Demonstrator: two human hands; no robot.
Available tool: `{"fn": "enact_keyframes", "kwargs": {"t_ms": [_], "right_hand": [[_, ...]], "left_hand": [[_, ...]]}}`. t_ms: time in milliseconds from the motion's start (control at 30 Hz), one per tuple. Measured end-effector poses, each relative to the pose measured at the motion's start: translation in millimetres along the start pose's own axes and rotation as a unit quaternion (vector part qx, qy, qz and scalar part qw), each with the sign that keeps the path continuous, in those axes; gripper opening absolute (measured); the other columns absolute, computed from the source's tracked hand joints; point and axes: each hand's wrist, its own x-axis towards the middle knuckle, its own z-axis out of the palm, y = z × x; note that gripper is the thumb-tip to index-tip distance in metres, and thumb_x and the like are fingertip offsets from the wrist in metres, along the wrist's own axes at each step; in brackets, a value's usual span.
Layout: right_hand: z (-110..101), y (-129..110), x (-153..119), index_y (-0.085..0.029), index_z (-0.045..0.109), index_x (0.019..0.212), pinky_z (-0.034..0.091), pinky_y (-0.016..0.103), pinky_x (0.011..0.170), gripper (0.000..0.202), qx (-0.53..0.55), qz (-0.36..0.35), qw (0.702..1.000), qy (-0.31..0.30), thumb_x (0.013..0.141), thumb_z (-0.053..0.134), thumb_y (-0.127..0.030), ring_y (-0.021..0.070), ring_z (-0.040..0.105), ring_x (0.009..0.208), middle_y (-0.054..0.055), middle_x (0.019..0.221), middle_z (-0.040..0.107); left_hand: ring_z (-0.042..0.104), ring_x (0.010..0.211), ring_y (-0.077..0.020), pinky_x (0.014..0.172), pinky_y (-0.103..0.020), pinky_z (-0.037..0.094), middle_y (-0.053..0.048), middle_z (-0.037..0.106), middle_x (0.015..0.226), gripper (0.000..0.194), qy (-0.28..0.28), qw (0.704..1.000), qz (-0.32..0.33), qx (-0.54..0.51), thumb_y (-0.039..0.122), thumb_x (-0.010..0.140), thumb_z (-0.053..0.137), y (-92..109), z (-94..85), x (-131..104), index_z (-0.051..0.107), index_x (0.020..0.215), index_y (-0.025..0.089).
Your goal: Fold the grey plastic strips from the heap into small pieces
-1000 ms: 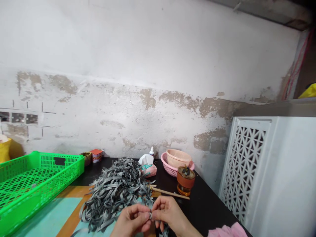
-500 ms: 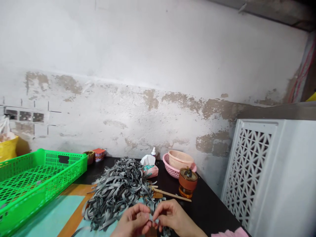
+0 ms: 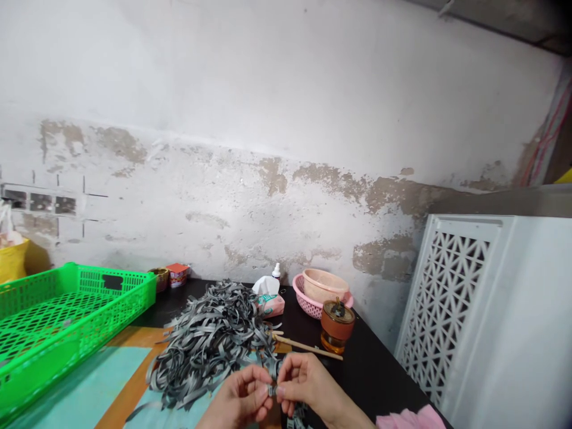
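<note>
Low in the view, my left hand and my right hand meet fingertip to fingertip. Both are closed in a pinch on a small grey strip, mostly hidden by the fingers. A large tangled pile of grey strips lies just beyond and left of my hands, partly on a teal and orange sheet. More grey strips show beneath my right hand.
A green crate stands at the left. Behind the pile are a tissue pack, a white-capped bottle and small tins. Pink basket, peach bowl, amber jar and wooden stick lie to the right.
The fingertips have drawn closer together, and less of the small strip shows between them. The view has shifted slightly.
</note>
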Motion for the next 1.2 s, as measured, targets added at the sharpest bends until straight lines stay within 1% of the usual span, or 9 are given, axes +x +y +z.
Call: {"fn": "enact_keyframes", "kwargs": {"t_ms": [200,433,600,733,833,933,1000,1100,1200], "right_hand": [[-0.2,-2.3,0.1,-0.012,0.063,0.070,0.043,0.022,0.048,0.030,-0.030,0.009,0.999,0.017,0.060,0.080,-0.035,0.0093,0.053,0.044,-0.001,0.054,0.062],[0.3,-3.8,-2.0,-0.013,0.065,0.070,0.037,0.020,0.045,0.028,-0.102,0.004,0.995,0.009,0.064,0.077,-0.038,0.0076,0.050,0.043,-0.003,0.057,0.060],[0.8,-4.2,-3.6,-0.014,0.066,0.071,0.039,0.020,0.048,0.024,-0.099,-0.018,0.995,-0.007,0.066,0.075,-0.035,0.0090,0.051,0.051,-0.003,0.063,0.059],[5.1,1.1,-1.2,-0.013,0.063,0.070,0.040,0.020,0.046,0.023,-0.091,-0.029,0.995,0.019,0.066,0.075,-0.033,0.0091,0.052,0.049,-0.002,0.063,0.058],[10.1,3.7,0.3,-0.015,0.061,0.076,0.043,0.022,0.046,0.027,-0.053,-0.035,0.998,0.020,0.065,0.076,-0.035,0.0122,0.056,0.051,-0.003,0.060,0.058],[12.7,1.5,-1.0,-0.016,0.064,0.080,0.046,0.023,0.049,0.027,-0.061,-0.063,0.996,0.012,0.066,0.077,-0.035,0.0132,0.058,0.057,-0.002,0.068,0.058],[13.2,-2.0,-2.5,-0.016,0.068,0.074,0.044,0.022,0.050,0.021,-0.099,-0.092,0.991,0.014,0.070,0.075,-0.035,0.0131,0.056,0.062,0.000,0.074,0.056],[14.2,-6.9,-3.2,-0.017,0.067,0.066,0.041,0.021,0.054,0.019,-0.142,-0.145,0.978,0.046,0.072,0.073,-0.034,0.0139,0.053,0.070,0.001,0.075,0.054],[16.0,-8.4,-1.2,-0.017,0.063,0.066,0.041,0.023,0.055,0.023,-0.116,-0.158,0.979,0.054,0.073,0.072,-0.037,0.0126,0.050,0.065,0.000,0.071,0.052]], "left_hand": [[0.052,0.051,-0.0086,0.049,-0.019,0.031,-0.003,0.065,0.058,0.024,-0.020,1.000,0.007,0.002,0.032,0.063,0.083,-9.2,-4.6,5.0,0.069,0.072,0.014],[0.049,0.048,-0.0088,0.050,-0.021,0.029,-0.002,0.062,0.053,0.030,-0.023,0.996,0.054,0.063,0.038,0.062,0.082,-6.5,2.5,1.3,0.067,0.067,0.013],[0.047,0.048,-0.0083,0.050,-0.021,0.028,0.001,0.059,0.052,0.031,-0.018,0.996,0.057,0.073,0.040,0.063,0.082,-6.2,2.8,1.2,0.065,0.067,0.014],[0.049,0.049,-0.0090,0.051,-0.021,0.029,0.001,0.059,0.051,0.030,-0.022,0.997,0.055,0.053,0.038,0.065,0.080,-11.7,-1.1,3.8,0.064,0.067,0.014],[0.049,0.048,-0.0086,0.051,-0.021,0.030,0.000,0.060,0.051,0.028,-0.020,0.999,0.046,0.019,0.037,0.066,0.080,-17.2,-4.2,6.9,0.063,0.067,0.014],[0.051,0.048,-0.0083,0.050,-0.020,0.031,-0.001,0.062,0.053,0.029,-0.013,0.999,0.031,-0.009,0.035,0.065,0.081,-19.2,-4.9,8.7,0.063,0.067,0.013],[0.051,0.047,-0.0079,0.050,-0.019,0.031,-0.001,0.062,0.053,0.030,-0.003,1.000,0.024,-0.014,0.035,0.064,0.082,-16.3,-3.0,7.7,0.063,0.066,0.012],[0.053,0.049,-0.0078,0.049,-0.018,0.033,-0.002,0.063,0.054,0.029,0.017,0.999,0.020,-0.035,0.032,0.062,0.084,-6.8,2.2,2.8,0.063,0.064,0.012],[0.059,0.056,-0.0101,0.054,-0.018,0.040,-0.002,0.065,0.058,0.025,0.026,0.996,0.023,-0.086,0.026,0.064,0.083,2.8,6.3,-2.6,0.062,0.063,0.013]]}}
